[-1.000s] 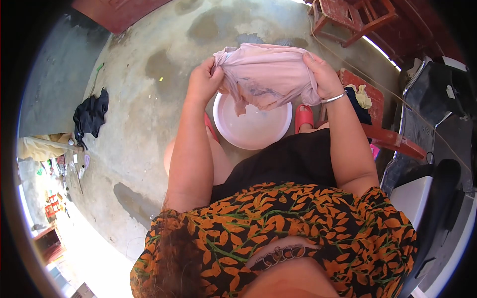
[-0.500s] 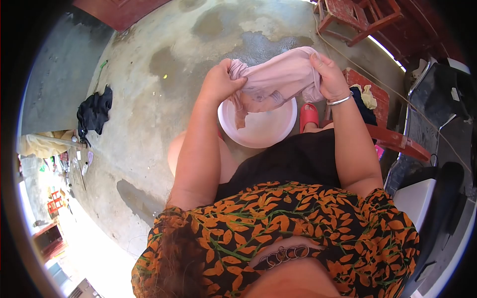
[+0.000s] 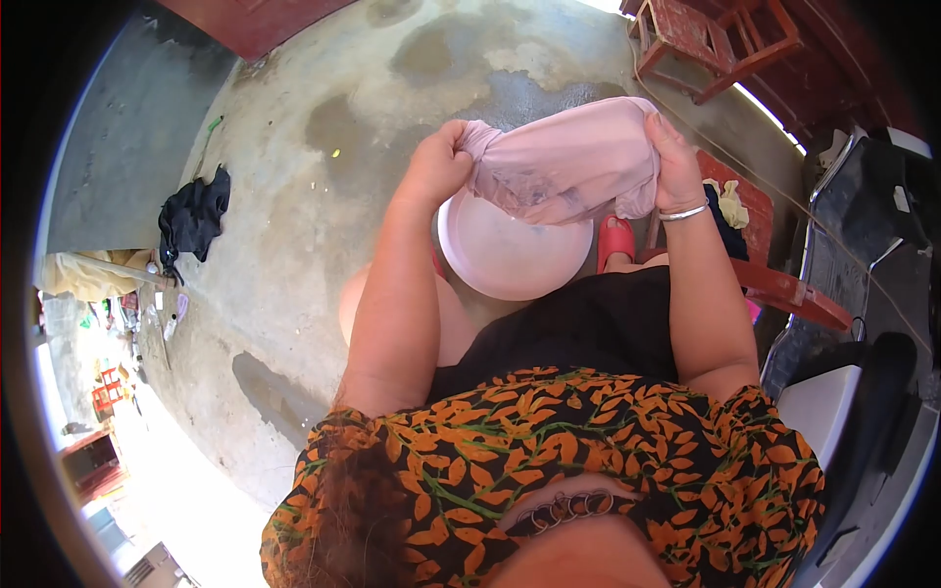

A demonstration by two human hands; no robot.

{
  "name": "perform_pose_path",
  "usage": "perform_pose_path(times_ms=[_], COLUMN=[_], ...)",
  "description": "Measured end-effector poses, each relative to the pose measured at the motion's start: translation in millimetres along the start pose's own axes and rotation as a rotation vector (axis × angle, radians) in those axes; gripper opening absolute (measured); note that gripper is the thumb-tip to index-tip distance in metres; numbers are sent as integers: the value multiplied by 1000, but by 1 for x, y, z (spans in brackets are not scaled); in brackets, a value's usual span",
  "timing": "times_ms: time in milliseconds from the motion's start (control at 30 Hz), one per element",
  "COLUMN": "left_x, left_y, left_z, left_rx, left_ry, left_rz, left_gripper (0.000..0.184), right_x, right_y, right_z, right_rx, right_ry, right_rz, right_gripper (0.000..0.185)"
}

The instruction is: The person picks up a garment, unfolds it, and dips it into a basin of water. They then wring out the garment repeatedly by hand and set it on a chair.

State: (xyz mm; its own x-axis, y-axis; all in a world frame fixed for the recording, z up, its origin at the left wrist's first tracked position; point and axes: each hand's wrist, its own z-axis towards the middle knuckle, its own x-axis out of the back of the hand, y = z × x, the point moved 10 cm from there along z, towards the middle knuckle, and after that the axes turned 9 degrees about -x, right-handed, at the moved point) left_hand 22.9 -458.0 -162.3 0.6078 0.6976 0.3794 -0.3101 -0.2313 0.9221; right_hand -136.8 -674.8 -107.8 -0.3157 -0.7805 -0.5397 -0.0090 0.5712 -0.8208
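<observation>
two sides of pink cloth (image 3: 578, 157) gripped: left hand (image 3: 438, 167), right hand (image 3: 678, 169). basin (image 3: 518, 260) below; cloth's dark marks, i can't quite tell.

right of the grey wall (image 3: 137, 147) spreads a stained concrete floor (image 3: 284, 235); far right of it stands a worn red wooden chair (image 3: 676, 29), while bright light (image 3: 186, 480) glares below it.

- Pink cloth (image 3: 564, 157): thin, matt textile, finely creased where bunched.
- Basin (image 3: 490, 281): pale plastic, smooth, faintly glossy.
- Bangle (image 3: 683, 213): silver-toned metal, polished.
- Slipper (image 3: 616, 238): smooth, rubber or plastic; which cannot be told.
- Floor (image 3: 284, 196): concrete-like, matt and mottled, with a glossy, wet-looking patch (image 3: 529, 93).
- Stool (image 3: 676, 34): painted wood, finish worn.
- Black cloth (image 3: 194, 214): crumpled, mostly matt textile.
- Blouse (image 3: 588, 431): printed textile, matt.
- Necklace (image 3: 569, 510): linked rings, metallic in appearance.
</observation>
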Motion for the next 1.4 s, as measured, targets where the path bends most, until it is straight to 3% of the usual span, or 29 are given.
perform_pose_path(times_ms=[200, 300, 367, 400, 467, 600, 667, 833, 900, 933, 1000, 1033, 1100, 1233, 1400], left_x=[-2, -12, -46, -51, -92, -111, -114, -92, -84, -82, -71, -71, -65, -61, -60], left_y=[8, 23, 28, 33, 36, 46, 43, 31, 29, 27, 23, 24, 30, 25, 19], left_z=[-3, -1, -9, -11, -30, -32, -28, -9, -7, -6, -2, -3, -4, -3, -11], left_rx=[23, -63, -48, -49, -18, -170, -212, -154, -65, -65, -11, -11, -22, 23, 157], left_ry=[33, 14, -286, -288, -622, -568, -569, -425, -415, -416, -321, -321, -271, -313, -388], left_rz=[121, 194, 219, 219, 204, 97, 231, 187, 129, 129, 40, 40, -36, 3, 130], left_gripper=[36, 43, 45, 45, 42, 40, 38, 31, 29, 29, 30, 30, 31, 33, 49], right_x=[-14, -33, -32, -36, -39, -55, -52, -32, -6, -2, 13, 13, 14, 23, 12], right_y=[18, 39, 54, 61, 67, 74, 76, 61, 54, 49, 48, 46, 30, 22, 35], right_z=[0, 2, 5, 6, 7, 5, 7, 16, 13, 14, 14, 14, 15, 15, 19], right_rx=[-16, -144, -187, -232, -237, -260, -246, -180, -268, -268, -390, -390, -344, -316, -188], right_ry=[-38, -59, -71, -92, -87, -111, -85, -14, 208, 209, 288, 289, 356, 406, 182], right_rz=[6, 107, 119, 127, 152, 260, 228, 77, -214, -213, -589, -589, -955, -968, -390], right_gripper=[35, 28, 28, 28, 29, 32, 32, 32, 35, 35, 37, 37, 40, 43, 36])
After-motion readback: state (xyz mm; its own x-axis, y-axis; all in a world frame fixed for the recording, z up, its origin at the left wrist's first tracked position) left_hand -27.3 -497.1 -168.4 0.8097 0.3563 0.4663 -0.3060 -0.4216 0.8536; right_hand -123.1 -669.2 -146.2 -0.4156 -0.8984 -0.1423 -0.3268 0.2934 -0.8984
